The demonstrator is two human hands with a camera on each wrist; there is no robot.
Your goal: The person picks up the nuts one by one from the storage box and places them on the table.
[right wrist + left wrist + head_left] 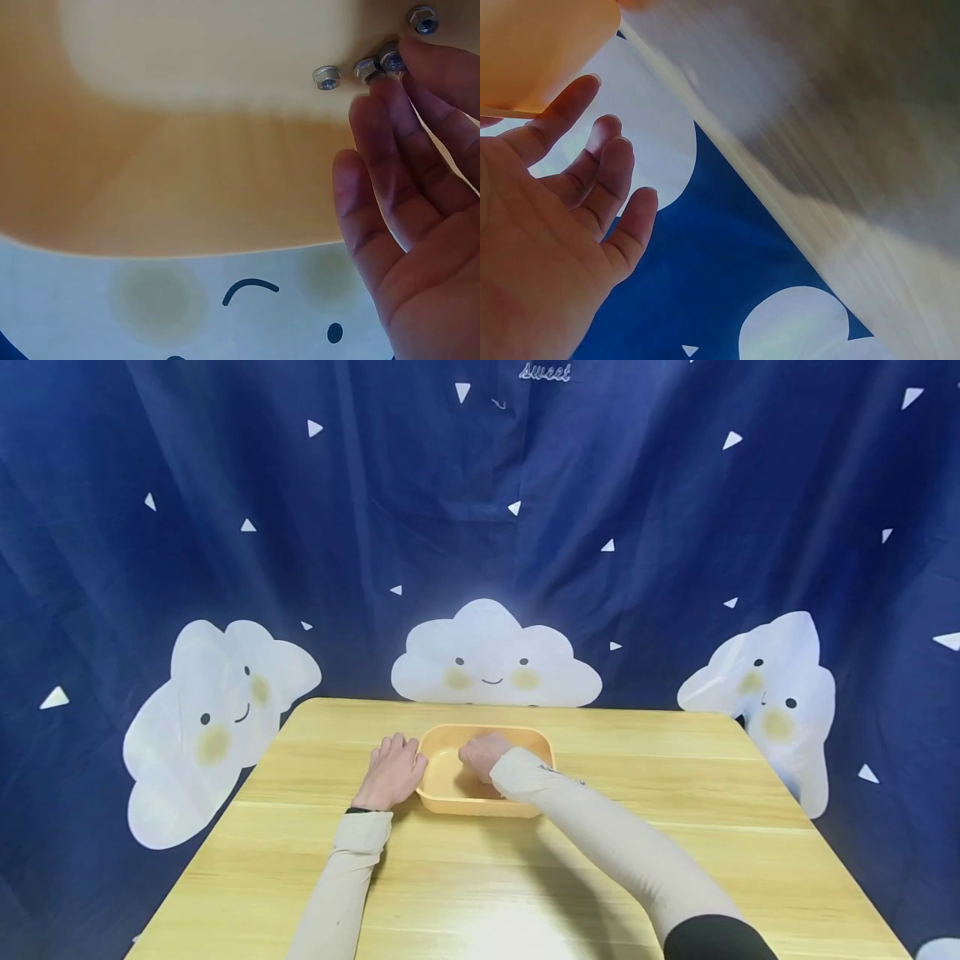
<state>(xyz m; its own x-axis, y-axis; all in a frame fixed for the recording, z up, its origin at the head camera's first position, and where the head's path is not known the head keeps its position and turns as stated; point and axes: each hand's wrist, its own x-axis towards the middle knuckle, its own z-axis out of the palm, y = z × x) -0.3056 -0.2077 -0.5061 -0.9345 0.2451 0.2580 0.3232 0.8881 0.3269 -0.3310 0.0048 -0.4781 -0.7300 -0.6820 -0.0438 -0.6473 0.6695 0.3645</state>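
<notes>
A peach-coloured plastic basin (472,807) sits on the wooden table. Outside its left end, my left hand (392,770) touches the rim, the fingers loosely bent and spread in the left wrist view. My right hand (483,756) reaches down into the basin, palm partly hidden by the sleeve. In the right wrist view several silvery metal nuts lie on the basin floor. My right thumb and fingertips pinch one nut (392,58); another nut (367,70) lies right against the fingertips. A third nut (327,77) sits a little apart, and one more nut (424,20) lies beyond the thumb.
The light wooden table (315,860) stretches around the basin on all sides. Behind it hangs a dark blue curtain (450,552) with white clouds and small triangles, close to the table's back edge.
</notes>
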